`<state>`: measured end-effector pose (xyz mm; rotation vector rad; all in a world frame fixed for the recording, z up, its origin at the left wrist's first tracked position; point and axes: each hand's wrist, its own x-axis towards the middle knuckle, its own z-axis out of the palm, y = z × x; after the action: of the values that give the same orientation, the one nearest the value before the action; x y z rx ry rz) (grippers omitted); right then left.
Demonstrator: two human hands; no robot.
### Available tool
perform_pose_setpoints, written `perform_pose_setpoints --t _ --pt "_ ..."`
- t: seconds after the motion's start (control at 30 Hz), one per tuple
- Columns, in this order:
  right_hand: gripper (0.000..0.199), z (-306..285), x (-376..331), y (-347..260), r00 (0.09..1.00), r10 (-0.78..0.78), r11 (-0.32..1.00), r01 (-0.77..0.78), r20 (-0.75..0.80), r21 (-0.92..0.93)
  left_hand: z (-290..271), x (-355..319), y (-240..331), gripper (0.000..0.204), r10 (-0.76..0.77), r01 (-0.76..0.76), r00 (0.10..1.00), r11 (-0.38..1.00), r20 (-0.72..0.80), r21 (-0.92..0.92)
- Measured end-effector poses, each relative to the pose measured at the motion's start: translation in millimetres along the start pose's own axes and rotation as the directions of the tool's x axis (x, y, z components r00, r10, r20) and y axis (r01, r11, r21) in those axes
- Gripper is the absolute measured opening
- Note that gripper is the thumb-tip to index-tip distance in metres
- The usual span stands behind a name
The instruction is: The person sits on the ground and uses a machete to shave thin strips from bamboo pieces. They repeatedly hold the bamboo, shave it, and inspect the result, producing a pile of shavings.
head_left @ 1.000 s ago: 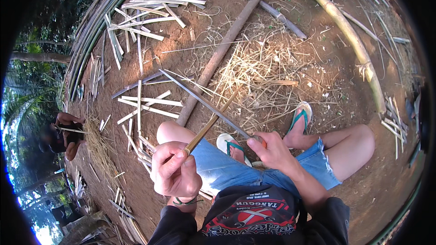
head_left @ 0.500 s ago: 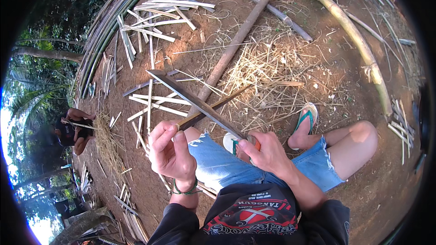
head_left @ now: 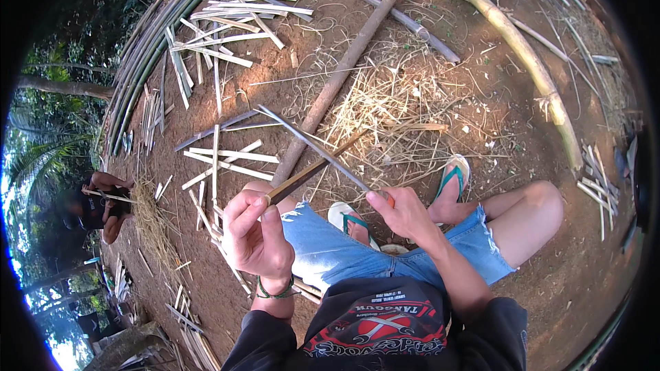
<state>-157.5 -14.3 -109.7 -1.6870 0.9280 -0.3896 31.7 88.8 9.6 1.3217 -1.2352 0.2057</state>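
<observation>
Between the thumb and fingers of my left hand (head_left: 256, 242), one end of a dark-edged bamboo strip (head_left: 300, 177) is pinched. The strip slants away up to the right, over my bent leg and toward the shavings. My right hand (head_left: 407, 217) is wrapped round the orange handle of a machete (head_left: 322, 152), most of the handle being hidden by the fingers. Its long blade points up to the left and crosses over the strip near the middle, seen almost edge-on. Whether blade and strip touch, I cannot tell.
A brown pole (head_left: 337, 86) lies on the soil beyond my hands, beside a heap of pale shavings (head_left: 385, 99). Split bamboo strips (head_left: 230, 154) are scattered at left. A thick curved bamboo pole (head_left: 512, 34) lies at right. Another person (head_left: 103, 203) sits at far left.
The machete has turned, so its broad blade face now shows as a narrow edge, and its tip has swung right. My left hand still pinches the strip. The whole view has shifted slightly.
</observation>
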Motion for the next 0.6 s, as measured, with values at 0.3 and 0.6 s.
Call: perform_pose_setpoints --t 0.3,0.6 --pt "0.068 26 27 90 0.888 0.455 0.867 -0.457 0.060 0.199 -3 4 -3 0.021 0.001 -0.001 0.999 1.000 -0.033 0.003" --pt "0.058 37 18 -6 0.970 0.235 0.893 -0.243 0.069 0.379 6 59 4 0.031 -0.386 0.399 0.914 0.910 -0.124 0.113"
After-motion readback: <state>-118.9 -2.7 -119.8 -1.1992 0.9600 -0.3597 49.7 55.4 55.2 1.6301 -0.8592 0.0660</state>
